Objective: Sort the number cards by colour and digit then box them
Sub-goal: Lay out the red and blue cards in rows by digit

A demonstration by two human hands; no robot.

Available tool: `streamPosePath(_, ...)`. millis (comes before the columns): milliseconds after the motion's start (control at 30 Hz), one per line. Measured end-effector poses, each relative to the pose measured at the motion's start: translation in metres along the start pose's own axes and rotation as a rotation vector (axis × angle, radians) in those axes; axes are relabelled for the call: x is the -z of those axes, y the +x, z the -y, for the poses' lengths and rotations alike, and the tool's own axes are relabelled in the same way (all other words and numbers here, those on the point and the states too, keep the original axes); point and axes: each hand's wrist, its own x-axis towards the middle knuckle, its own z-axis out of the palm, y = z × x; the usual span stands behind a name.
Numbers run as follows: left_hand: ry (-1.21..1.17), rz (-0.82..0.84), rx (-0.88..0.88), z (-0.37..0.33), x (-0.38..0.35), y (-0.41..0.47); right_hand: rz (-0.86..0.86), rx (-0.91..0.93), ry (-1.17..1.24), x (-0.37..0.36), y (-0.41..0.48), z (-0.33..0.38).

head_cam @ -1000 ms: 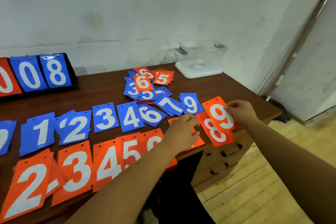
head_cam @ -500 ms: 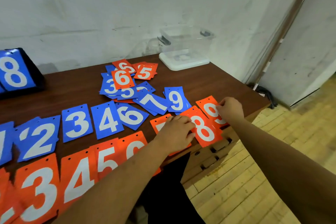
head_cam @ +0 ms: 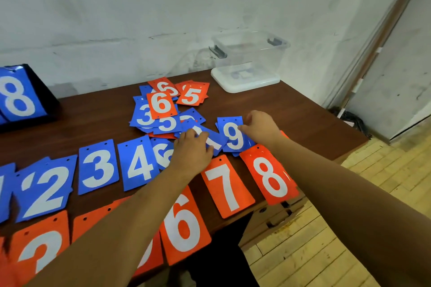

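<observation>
Number cards (head_cam: 98,166) lie all over the brown desk (head_cam: 93,119) in front of us. Near us runs an orange row. In it we can read the orange 6 (head_cam: 184,223), the orange 7 (head_cam: 226,186) and the orange 8 (head_cam: 270,175), which sticks out a bit over the near edge of the desk. Behind it runs a blue row with the blue 2 (head_cam: 44,191), the blue 4 (head_cam: 138,163) and the blue 6 (head_cam: 162,151). Farther back sits a mixed pile (head_cam: 161,109) of blue and orange cards, lying on top of each other.

Our left hand (head_cam: 191,151) lies on the blue 7 (head_cam: 213,141) and hides part of the blue 6. Its fingers bend down onto the card, but we cannot tell if they grab it or only press on it. Our right hand (head_cam: 258,128) pinches the right edge of the blue 9 (head_cam: 233,135), which lies flat just right of the blue 7.

The clear box (head_cam: 249,58) stands at the far right of the desk on its white lid (head_cam: 245,84), well apart from our hands. At the far left a black stand (head_cam: 50,100) shows a big blue 8 (head_cam: 18,98).
</observation>
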Motion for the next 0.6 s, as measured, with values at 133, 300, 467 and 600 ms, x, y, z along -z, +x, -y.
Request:
streamPosePath(133,0.039,0.054,-0.078,0.010,-0.006,0.009,0.119,0.097,-0.153,-0.019,0.009,0.012)
streamPosePath(300,0.010,0.081,-0.193,0.015,-0.004,0.012,0.098,0.088,-0.202,-0.021,0.020,0.010)
streamPosePath(467,-0.133,-0.062,-0.199,0.038,0.015,0.019,0.052,0.173,-0.052,-0.026,0.040,0.031)
streamPosePath(600,-0.049,-0.215,-0.004,0.081,0.034,0.041,0.042,0.198,0.055,-0.042,0.061,0.071)
